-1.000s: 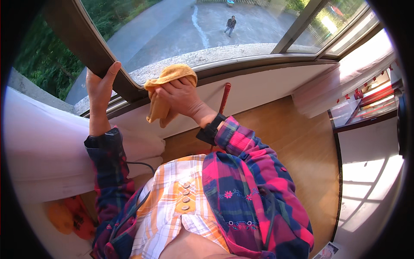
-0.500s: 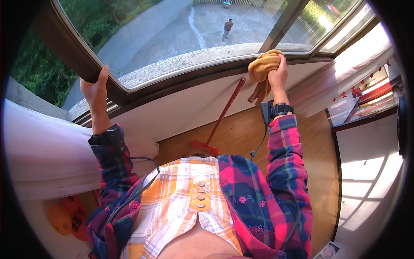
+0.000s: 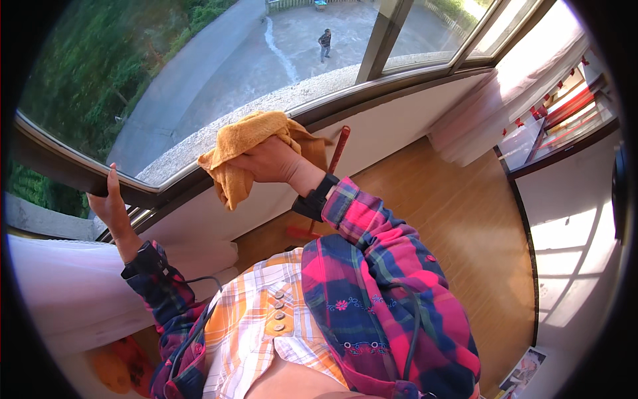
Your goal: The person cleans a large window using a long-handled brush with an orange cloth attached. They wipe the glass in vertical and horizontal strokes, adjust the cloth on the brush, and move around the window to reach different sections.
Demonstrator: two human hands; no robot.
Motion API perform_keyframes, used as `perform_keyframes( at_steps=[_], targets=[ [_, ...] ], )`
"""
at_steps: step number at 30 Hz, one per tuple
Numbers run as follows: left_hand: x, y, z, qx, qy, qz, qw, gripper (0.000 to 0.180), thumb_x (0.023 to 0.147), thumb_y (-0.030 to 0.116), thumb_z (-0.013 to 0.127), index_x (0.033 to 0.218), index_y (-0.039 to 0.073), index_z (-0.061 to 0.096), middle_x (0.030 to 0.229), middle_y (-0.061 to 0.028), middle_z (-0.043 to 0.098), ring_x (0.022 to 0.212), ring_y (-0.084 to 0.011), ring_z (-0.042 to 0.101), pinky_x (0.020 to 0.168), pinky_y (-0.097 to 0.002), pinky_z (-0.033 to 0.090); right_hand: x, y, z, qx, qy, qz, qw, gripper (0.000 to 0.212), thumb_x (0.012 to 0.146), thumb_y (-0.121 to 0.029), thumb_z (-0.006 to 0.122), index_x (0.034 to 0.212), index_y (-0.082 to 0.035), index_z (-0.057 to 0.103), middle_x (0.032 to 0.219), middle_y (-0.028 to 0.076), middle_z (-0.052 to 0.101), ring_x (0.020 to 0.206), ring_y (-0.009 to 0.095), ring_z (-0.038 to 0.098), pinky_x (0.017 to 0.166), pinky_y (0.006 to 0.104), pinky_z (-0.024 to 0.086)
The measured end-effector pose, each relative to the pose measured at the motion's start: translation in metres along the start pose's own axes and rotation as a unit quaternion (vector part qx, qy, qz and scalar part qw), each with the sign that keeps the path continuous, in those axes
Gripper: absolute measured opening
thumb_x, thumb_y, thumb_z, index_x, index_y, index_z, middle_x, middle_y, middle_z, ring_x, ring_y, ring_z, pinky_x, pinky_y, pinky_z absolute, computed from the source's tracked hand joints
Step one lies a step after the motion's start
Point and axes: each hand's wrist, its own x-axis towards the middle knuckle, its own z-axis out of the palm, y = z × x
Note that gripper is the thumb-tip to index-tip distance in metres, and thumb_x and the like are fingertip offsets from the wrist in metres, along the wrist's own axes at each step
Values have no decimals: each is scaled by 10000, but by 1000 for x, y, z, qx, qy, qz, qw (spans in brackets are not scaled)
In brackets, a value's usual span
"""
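My right hand point(image 3: 271, 161) grips a bunched orange-brown cleaning cloth point(image 3: 249, 136). The cloth lies over the lower rail of the window, next to the glass, and hides part of that rail. My left hand point(image 3: 114, 211) is closed around the dark frame point(image 3: 73, 171) of the sliding window sash, near its lower corner. Its thumb shows in front; the other fingers are mostly hidden. Through the window pane point(image 3: 219, 80) I see a concrete yard and trees.
A red-handled broom point(image 3: 340, 147) leans on the white wall below the sill, partly behind my right arm. Pale curtains point(image 3: 60, 279) hang at the left and at the right. Wooden flooring point(image 3: 438, 199) lies below. Outside, a person point(image 3: 325, 45) stands in the yard.
My right hand has moved left along the lower window rail with the cloth, now much closer to my left hand. My left hand keeps its hold on the frame; the view has shifted.
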Motion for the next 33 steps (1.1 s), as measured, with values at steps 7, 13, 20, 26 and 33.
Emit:
perform_keyframes(
  at_steps=[7, 13, 20, 26, 33],
  targets=[
    [5, -24, -29, 60, -52, 19, 997, 272, 897, 135, 605, 1080, -65, 616, 1123, -155, 661, 998, -180, 611, 922, -306, 450, -91, 107, -90, -100, 46, 89, 990, 521, 624, -293, 793, 1115, -197, 647, 1162, 93, 630, 1087, 320, 598, 950, 444, 464],
    [8, -19, -33, 100, -52, 49, 992, 366, 891, 152, 614, 1191, -53, 566, 1215, -142, 605, 1021, -179, 566, 966, -324, 427, -146, 179, -191, -178, 104, 296, 933, 471, 672, -262, 790, 1064, -60, 627, 1143, 167, 620, 1073, 341, 591, 904, 397, 496],
    [-2, -2, -16, 181, 94, 154, 967, 698, 843, 180, 741, 1324, -74, 304, 1237, -209, 478, 1120, -253, 505, 1039, -373, 382, -209, 231, -238, -91, 339, 318, 881, 441, 770, -178, 678, 1165, -44, 535, 1098, 179, 594, 1050, 375, 542, 949, 415, 411],
    [-17, -14, -38, 377, 278, 141, 872, 688, 774, 393, 810, 1164, -74, 490, 1162, -196, 508, 1102, -304, 514, 999, -405, 412, -129, 131, -214, -157, 330, 160, 917, 427, 791, -218, 684, 1164, -60, 550, 1105, 145, 563, 1068, 341, 523, 960, 456, 389],
    [-6, -41, -94, 547, 337, 55, 764, 558, 764, 722, 607, 881, 189, 722, 1036, -77, 658, 1021, -351, 554, 759, -549, 438, -111, 130, -161, -122, 74, 45, 989, 252, 790, -187, 625, 1038, -148, 597, 987, 48, 553, 1001, 267, 542, 954, 396, 435]
  ],
)
